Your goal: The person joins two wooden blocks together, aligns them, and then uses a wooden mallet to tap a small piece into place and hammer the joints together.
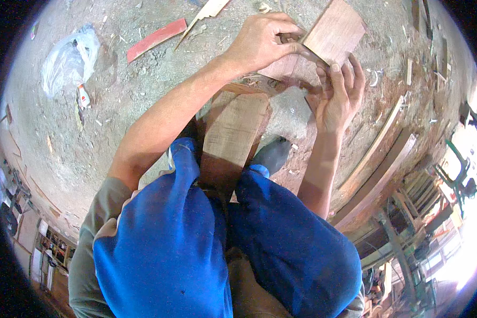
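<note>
bare, dusty ground [153, 85] strewn with shavings and offcuts spreads beneath, with a crumpled clear bag [71, 61] far left and long wooden strips [379, 183] on the right. a thick wooden block [233, 124] sits between the feet. the flat wooden board [336, 34] is held up, tilted, to the far right of that block. the left hand [265, 42] seems to pinch its left edge between thumb and fingers; the right hand [338, 98] has its fingers spread by the near edge, thumb tip against it, and i cannot tell how firmly it presses. for good control, let the left pinch bear the weight while the right steadies the near edge; touch the edges lightly, since splinters seem likely, and turn it slowly so no corner slips.
</note>
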A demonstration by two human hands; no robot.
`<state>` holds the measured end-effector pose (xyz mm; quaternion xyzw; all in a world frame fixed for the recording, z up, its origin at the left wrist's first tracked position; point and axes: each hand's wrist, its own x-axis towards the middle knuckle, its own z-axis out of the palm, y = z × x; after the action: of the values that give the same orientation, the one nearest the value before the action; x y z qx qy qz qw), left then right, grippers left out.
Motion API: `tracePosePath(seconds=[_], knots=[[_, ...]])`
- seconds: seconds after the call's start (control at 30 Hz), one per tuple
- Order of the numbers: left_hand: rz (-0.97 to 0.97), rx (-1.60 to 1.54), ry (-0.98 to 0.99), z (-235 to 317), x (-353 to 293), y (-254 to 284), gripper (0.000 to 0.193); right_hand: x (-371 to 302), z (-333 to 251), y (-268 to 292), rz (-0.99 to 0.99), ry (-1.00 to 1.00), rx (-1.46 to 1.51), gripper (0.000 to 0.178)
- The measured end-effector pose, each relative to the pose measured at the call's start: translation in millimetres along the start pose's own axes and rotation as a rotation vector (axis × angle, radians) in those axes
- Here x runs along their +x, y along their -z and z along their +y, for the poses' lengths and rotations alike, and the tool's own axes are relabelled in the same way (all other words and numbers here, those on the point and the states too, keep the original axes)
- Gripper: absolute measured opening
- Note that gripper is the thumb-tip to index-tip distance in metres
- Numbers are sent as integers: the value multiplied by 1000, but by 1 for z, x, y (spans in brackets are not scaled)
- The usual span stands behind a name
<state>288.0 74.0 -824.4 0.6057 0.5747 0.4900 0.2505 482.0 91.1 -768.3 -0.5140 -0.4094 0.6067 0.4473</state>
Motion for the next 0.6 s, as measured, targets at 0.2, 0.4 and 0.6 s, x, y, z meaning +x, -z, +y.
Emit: tracePosePath(seconds=[0.2, 0.4, 0.6], knots=[[-33, -38, 56, -4, -1, -2, 34, 1, 6, 2, 12, 46, 5, 48], [-20, -61, 94, 2, -1, -1, 34, 0, 6, 0, 17, 48, 32, 47], [-152, -32, 188, 15, 3, 10, 31, 2, 9, 0, 46, 76, 49, 46]])
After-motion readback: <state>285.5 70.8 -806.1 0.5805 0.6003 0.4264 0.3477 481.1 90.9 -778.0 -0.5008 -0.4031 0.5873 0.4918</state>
